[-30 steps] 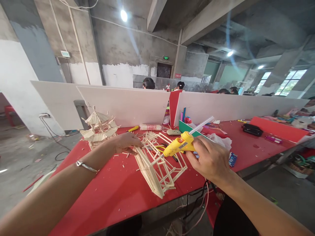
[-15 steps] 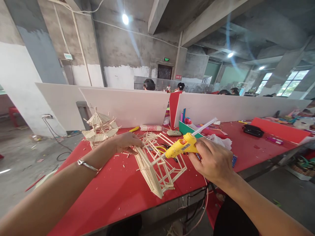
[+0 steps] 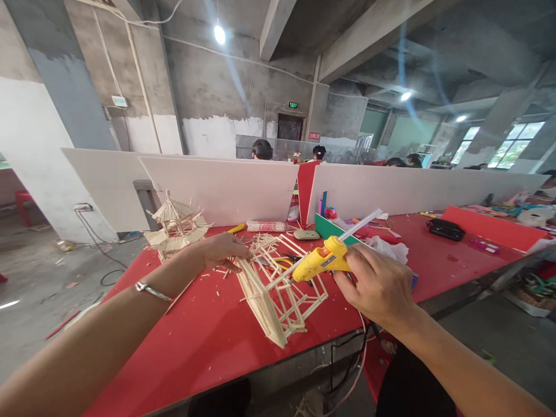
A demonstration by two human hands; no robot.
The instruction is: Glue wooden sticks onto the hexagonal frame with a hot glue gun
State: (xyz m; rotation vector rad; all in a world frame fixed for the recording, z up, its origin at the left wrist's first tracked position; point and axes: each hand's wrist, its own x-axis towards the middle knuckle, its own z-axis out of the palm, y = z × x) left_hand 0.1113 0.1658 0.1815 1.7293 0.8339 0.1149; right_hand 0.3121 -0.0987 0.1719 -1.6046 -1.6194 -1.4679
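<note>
My right hand (image 3: 377, 285) is wrapped round a yellow hot glue gun (image 3: 320, 259), with a clear glue stick (image 3: 364, 223) jutting from its back. The gun's tip points left and down, close to a frame model of thin wooden sticks (image 3: 266, 301) tilted on the table. At the model's upper left end, my left hand (image 3: 226, 251) pinches its edge, with the fingertips partly hidden. Behind the model lie pliers (image 3: 284, 263) with yellow handles, partly covered by its sticks.
A stick pagoda (image 3: 174, 226) stands at the back left of the red table (image 3: 174, 353). Near the white divider (image 3: 221, 188) lie a bundle of sticks (image 3: 266, 226) and a computer mouse (image 3: 306, 234). A black case (image 3: 446, 229) rests at right. Cables hang below the front edge.
Hardly anything differs. The whole view has shifted slightly, and both hands keep their hold on the model and the glue gun.
</note>
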